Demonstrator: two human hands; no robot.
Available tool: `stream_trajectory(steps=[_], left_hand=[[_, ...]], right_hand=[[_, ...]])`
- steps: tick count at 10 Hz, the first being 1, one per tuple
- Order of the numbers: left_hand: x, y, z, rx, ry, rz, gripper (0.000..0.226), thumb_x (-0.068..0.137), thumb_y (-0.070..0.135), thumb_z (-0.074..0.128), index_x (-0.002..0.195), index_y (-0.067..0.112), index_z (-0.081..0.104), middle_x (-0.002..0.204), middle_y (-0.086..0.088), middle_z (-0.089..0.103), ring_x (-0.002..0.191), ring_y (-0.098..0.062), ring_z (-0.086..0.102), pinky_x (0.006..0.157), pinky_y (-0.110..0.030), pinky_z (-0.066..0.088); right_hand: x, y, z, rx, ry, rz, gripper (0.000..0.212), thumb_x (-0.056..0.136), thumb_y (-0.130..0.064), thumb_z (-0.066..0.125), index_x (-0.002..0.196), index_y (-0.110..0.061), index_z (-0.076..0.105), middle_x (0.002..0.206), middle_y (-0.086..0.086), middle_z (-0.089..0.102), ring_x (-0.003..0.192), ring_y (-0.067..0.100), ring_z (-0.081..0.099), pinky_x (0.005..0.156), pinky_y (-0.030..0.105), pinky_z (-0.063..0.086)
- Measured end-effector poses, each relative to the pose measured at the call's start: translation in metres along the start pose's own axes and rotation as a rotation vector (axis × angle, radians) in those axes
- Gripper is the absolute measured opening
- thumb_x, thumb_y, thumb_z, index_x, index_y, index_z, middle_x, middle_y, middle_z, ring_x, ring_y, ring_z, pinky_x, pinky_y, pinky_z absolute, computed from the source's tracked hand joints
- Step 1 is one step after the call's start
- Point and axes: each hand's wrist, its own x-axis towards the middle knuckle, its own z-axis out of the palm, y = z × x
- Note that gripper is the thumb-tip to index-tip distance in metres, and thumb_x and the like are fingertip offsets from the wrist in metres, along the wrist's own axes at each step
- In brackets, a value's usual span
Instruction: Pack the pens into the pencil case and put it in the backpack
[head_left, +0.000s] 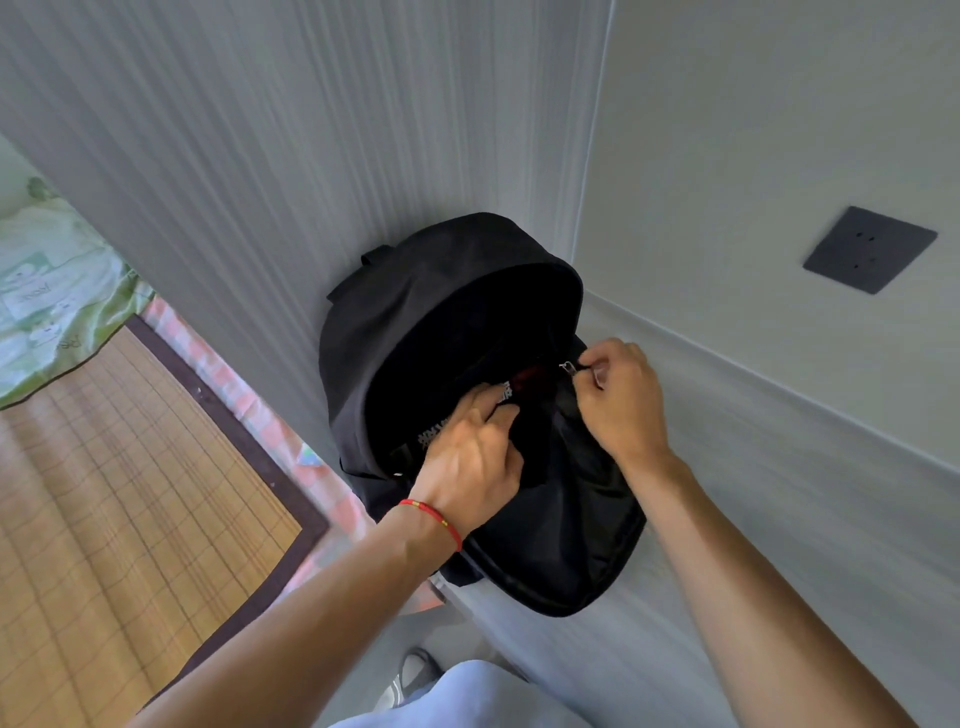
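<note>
A black backpack (415, 322) stands in the corner against the wall, its main compartment gaping open. My left hand (475, 447), with a red string on the wrist, grips the front edge of the opening. A black item with white print and a red patch (524, 376) shows just inside; I cannot tell if it is the pencil case. My right hand (621, 400) pinches the metal zipper pull (569, 367) at the right side of the opening. No pens are visible.
A bed with a bamboo mat (114, 493) and pink checked sheet lies to the left. A green and white bundle (47, 291) sits at its far end. A dark wall socket (868, 249) is on the right wall. My shoe (415, 673) shows below.
</note>
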Motion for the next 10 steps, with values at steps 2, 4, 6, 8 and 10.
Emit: stream_trajectory(steps=[2,4,6,8,10], left_hand=[[0.045,0.029,-0.024,0.002,0.018,0.242,0.039,0.084,0.002,0.054,0.122,0.005,0.064,0.138,-0.010,0.054,0.135,-0.023,0.044,0.110,-0.032,0.041],[0.052,0.038,-0.021,-0.057,-0.156,0.138,0.037,0.087,0.011,0.053,0.122,0.012,0.063,0.129,-0.005,0.059,0.119,-0.023,0.056,0.100,-0.035,0.049],[0.045,0.046,-0.006,-0.153,-0.163,0.016,0.048,0.090,0.024,0.056,0.136,0.011,0.052,0.139,-0.004,0.052,0.127,-0.021,0.050,0.104,-0.029,0.041],[0.027,0.056,-0.005,-0.245,-0.142,0.000,0.043,0.090,0.022,0.058,0.133,0.014,0.055,0.136,-0.002,0.055,0.126,-0.018,0.051,0.106,-0.025,0.039],[0.007,0.083,-0.046,-0.623,0.023,0.000,0.029,0.091,0.012,0.060,0.118,0.017,0.067,0.113,0.005,0.068,0.107,-0.004,0.061,0.091,-0.024,0.054]], right_hand=[[0.018,0.009,0.006,0.112,-0.329,0.279,0.025,0.098,-0.034,0.060,0.115,-0.018,0.068,0.098,-0.005,0.069,0.094,0.017,0.066,0.076,0.026,0.047],[0.028,0.001,-0.004,0.155,-0.438,0.359,0.025,0.096,-0.025,0.061,0.072,-0.028,0.069,0.084,0.000,0.071,0.079,0.012,0.067,0.064,0.024,0.053],[0.040,0.000,-0.021,0.274,-0.443,0.424,0.026,0.085,-0.018,0.064,0.096,0.004,0.071,0.080,0.014,0.072,0.070,0.016,0.063,0.068,0.032,0.053],[0.026,0.010,-0.031,0.294,-0.411,0.427,0.020,0.090,-0.014,0.061,0.080,-0.027,0.072,0.086,-0.003,0.073,0.087,0.017,0.069,0.075,0.029,0.054],[-0.023,-0.004,-0.081,0.441,-0.132,0.410,0.022,0.093,-0.014,0.060,0.109,-0.023,0.072,0.105,-0.002,0.073,0.101,0.016,0.069,0.098,0.041,0.055]])
